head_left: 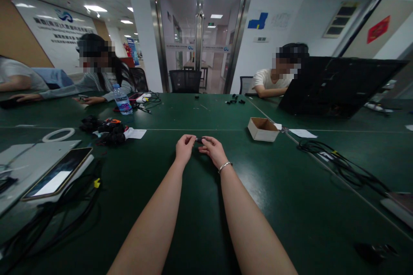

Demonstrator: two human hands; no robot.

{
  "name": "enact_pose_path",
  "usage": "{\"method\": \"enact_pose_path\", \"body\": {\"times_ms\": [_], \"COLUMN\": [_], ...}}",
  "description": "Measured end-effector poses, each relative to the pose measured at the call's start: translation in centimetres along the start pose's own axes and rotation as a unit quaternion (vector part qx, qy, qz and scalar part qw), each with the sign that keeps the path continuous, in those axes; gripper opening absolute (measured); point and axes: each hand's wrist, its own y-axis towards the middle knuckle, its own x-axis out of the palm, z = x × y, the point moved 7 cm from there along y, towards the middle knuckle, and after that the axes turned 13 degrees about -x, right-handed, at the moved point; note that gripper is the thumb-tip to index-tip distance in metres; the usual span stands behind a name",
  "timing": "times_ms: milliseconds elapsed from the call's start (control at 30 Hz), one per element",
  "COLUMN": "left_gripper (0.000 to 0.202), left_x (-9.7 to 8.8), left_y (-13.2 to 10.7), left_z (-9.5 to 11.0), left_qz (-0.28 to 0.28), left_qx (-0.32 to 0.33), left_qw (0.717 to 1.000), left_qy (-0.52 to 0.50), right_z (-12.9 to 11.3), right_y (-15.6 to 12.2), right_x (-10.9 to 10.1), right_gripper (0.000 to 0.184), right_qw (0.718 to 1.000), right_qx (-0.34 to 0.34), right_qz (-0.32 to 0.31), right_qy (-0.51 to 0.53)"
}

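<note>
Part (200, 139), small and dark, sits pinched between my left hand (184, 146) and right hand (211, 149), both clamped on it just above the green surface (226, 206); if my pinch slackens, the part could drop and vanish, dark against dark; a cardboard box (263, 129) stands nearby on my right; my fingertips cover most of the part, so I cannot tell its shape.

We stretch both bare forearms forward, converging; our left hand (184, 148) and right hand (213, 150) meet at centre, fingertips pinched together.
</note>
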Motion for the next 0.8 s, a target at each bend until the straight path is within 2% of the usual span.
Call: {"method": "enact_pose_path", "body": {"times_ms": [333,533,800], "left_gripper": [0.02,0.021,0.044], "left_x": [0.3,0.5,0.7], "left_y": [-0.3,-0.3,-0.1], "left_z": [1.1,1.0,0.8], "left_qz": [-0.045,-0.072,-0.085], "left_qx": [0.018,0.018,0.005], "left_qw": [0.998,0.996,0.993], "left_qy": [-0.05,-0.053,-0.087], "right_z": [-0.2,0.0,0.0], "right_y": [-0.1,0.0,0.0], "right_x": [-0.1,-0.1,-0.2], "right_gripper": [0.021,0.021,0.017], "right_qw": [1.0,1.0,1.0], "right_qx": [0.007,0.01,0.012], "right_qz": [0.015,0.006,0.003], "right_qy": [0.006,0.014,0.019]}}
